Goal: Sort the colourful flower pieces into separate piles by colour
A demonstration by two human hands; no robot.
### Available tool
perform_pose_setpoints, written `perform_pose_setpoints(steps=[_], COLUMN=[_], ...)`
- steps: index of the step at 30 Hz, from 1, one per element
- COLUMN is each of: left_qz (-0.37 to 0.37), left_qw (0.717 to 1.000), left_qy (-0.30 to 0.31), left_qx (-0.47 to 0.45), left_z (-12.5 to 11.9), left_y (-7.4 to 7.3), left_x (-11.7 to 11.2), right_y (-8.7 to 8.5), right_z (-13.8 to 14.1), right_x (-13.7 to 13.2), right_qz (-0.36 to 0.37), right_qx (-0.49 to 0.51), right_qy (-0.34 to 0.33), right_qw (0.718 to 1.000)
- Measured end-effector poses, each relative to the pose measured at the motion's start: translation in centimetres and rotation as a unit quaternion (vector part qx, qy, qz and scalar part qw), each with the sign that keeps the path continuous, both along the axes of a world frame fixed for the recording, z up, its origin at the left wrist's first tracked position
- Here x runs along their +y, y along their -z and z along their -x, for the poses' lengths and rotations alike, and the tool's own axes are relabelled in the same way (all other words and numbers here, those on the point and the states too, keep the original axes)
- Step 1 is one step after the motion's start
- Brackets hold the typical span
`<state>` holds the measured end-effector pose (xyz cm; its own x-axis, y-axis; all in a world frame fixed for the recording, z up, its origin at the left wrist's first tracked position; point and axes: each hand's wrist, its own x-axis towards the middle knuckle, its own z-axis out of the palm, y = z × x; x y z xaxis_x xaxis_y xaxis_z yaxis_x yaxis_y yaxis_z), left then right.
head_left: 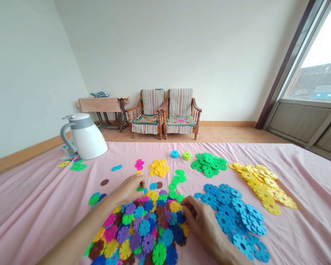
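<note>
A heap of mixed snowflake discs (143, 227) in many colours lies right in front of me. At its far left edge is my left hand (131, 188), fingers bent together and pointing down beside a green disc (139, 189). Whether the fingertips grip that disc is hidden. My right hand (200, 217) rests at the right edge of the heap, its fingers curled beside a yellow disc (175, 207); what is between them, if anything, I cannot make out. Beyond the heap runs a trail of green discs (175, 180). Larger blue discs (231, 209) are piled right of my right hand.
Green discs (209, 164) and yellow discs (264, 186) form piles at the right. A small yellow pile (159, 168), a blue stack (174, 154) and a lime stack (187, 156) stand farther back. A white jug (88, 138) is at the left on the pink cloth (52, 198).
</note>
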<state>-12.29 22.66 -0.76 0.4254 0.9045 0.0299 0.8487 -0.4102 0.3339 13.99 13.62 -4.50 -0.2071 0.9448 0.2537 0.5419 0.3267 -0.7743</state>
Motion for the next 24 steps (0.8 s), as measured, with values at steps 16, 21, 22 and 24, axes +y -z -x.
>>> perform_pose_setpoints(steps=[16,21,22,24], left_qz=[0.030,0.078,0.089,0.101], left_qw=[0.999,0.995,0.993,0.990], left_qy=[0.016,0.017,0.015,0.005], left_qx=[-0.035,-0.067,-0.077,-0.095], left_z=[0.8,-0.1,-0.5,-1.3], left_y=[0.2,-0.5,-0.5,-0.1], left_x=[0.5,1.2,1.4,1.9], right_y=[0.3,0.0,0.0,-0.1], right_z=[-0.1,0.0,0.0,0.0], right_x=[0.1,0.0,-0.1,-0.1], right_qz=[-0.009,-0.005,-0.005,-0.009], right_qx=[-0.001,-0.003,-0.002,0.000], right_qy=[0.005,0.005,0.005,0.006], right_qw=[1.000,1.000,1.000,1.000])
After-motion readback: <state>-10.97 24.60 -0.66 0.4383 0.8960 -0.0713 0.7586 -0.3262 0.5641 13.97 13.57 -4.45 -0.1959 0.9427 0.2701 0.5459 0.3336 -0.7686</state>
